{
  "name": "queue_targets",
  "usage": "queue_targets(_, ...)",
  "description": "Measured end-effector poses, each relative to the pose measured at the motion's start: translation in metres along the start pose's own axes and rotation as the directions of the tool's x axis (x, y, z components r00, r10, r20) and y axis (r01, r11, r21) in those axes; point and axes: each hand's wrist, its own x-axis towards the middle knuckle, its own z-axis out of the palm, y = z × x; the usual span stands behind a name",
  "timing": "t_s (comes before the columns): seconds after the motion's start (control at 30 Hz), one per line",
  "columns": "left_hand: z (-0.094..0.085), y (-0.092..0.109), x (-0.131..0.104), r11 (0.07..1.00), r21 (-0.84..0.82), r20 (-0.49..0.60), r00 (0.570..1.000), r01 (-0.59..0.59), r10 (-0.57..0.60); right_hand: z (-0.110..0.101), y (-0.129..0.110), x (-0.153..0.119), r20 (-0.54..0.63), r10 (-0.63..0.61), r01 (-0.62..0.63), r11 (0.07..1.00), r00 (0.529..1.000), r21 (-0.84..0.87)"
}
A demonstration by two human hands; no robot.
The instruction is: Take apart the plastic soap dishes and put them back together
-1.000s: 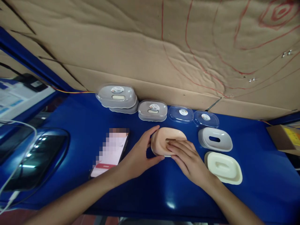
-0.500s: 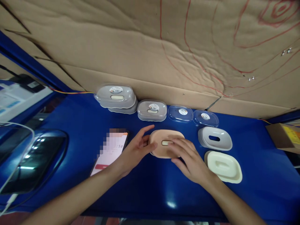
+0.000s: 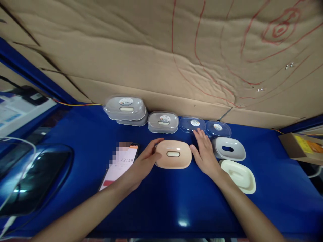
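A peach oval soap dish (image 3: 174,146) with a cream slot in its middle sits on the blue table in front of me. My left hand (image 3: 148,158) grips its left end, thumb on the rim and fingers around the back. On the other side, my right hand (image 3: 204,151) is open, palm down, fingers stretched forward. Its fingertips overlap the front edge of a clear lid (image 3: 185,122) with a round label; whether they touch it I cannot tell. A second clear lid (image 3: 224,131) lies beside that one.
A grey oval shell (image 3: 238,149) and a cream oval tray (image 3: 248,178) lie at the right. Lidded grey dishes (image 3: 151,117) stand at the back, beside a stack (image 3: 113,107). A phone (image 3: 121,168) lies left, near a dark tablet (image 3: 37,181). A cardboard wall (image 3: 126,60) rises behind.
My right hand has left the top of the peach soap dish and moved forward and right to the clear lid. My left hand stays on the dish. The view has shifted slightly.
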Motion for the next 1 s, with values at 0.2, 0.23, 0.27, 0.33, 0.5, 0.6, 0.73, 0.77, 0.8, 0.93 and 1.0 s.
queue_targets(0.2, -0.002, 0.002, 0.0, 0.997, -0.065, -0.021, 0.998, 0.052, -0.054, -0.003, 0.003, 0.0, -0.06, -0.004, -0.003, 0.993, 0.998, -0.114)
queue_targets(0.23, -0.001, 0.003, 0.0, 0.997, -0.063, -0.026, 0.998, 0.052, -0.054, -0.005, 0.003, -0.001, -0.077, 0.002, -0.011, 0.993, 0.997, -0.121)
queue_targets(0.27, -0.001, 0.003, 0.0, 0.997, -0.059, -0.028, 0.998, 0.048, -0.05, -0.006, 0.003, -0.002, -0.09, 0.006, -0.017, 0.992, 0.996, -0.124)
queue_targets(0.33, 0.0, 0.005, 0.0, 0.998, -0.052, -0.026, 0.999, 0.045, -0.046, -0.006, 0.004, -0.003, -0.105, 0.002, -0.017, 0.99, 0.995, -0.141)
queue_targets(0.5, 0.0, 0.007, -0.002, 0.992, -0.094, -0.004, 0.997, 0.079, -0.08, -0.007, 0.006, -0.005, -0.093, -0.037, 0.022, 0.986, 0.995, -0.168)
queue_targets(0.6, 0.001, 0.006, -0.002, 0.986, -0.129, 0.038, 0.994, 0.104, -0.1, -0.013, 0.003, -0.006, -0.137, -0.034, 0.019, 0.994, 0.99, -0.108)
queue_targets(0.73, 0.002, 0.005, -0.001, 0.979, -0.163, 0.061, 0.992, 0.122, -0.113, -0.027, -0.001, -0.011, -0.199, 0.038, -0.023, 0.997, 0.979, 0.078)
queue_targets(0.77, 0.002, 0.005, -0.001, 0.978, -0.173, 0.063, 0.992, 0.119, -0.109, -0.03, -0.001, -0.012, -0.209, 0.045, -0.02, 0.992, 0.977, 0.122)
queue_targets(0.8, 0.003, 0.006, -0.001, 0.976, -0.187, 0.066, 0.993, 0.113, -0.102, -0.032, -0.002, -0.014, -0.216, 0.045, -0.011, 0.988, 0.975, 0.157)
queue_targets(0.93, 0.004, 0.006, -0.001, 0.962, -0.255, 0.097, 0.992, 0.1, -0.078, -0.034, -0.009, -0.019, -0.133, -0.149, 0.17, 0.972, 0.98, 0.161)
queue_targets(1.0, 0.004, 0.005, -0.001, 0.954, -0.279, 0.126, 0.989, 0.112, -0.079, -0.031, -0.015, -0.021, -0.084, -0.294, 0.302, 0.947, 0.952, 0.114)
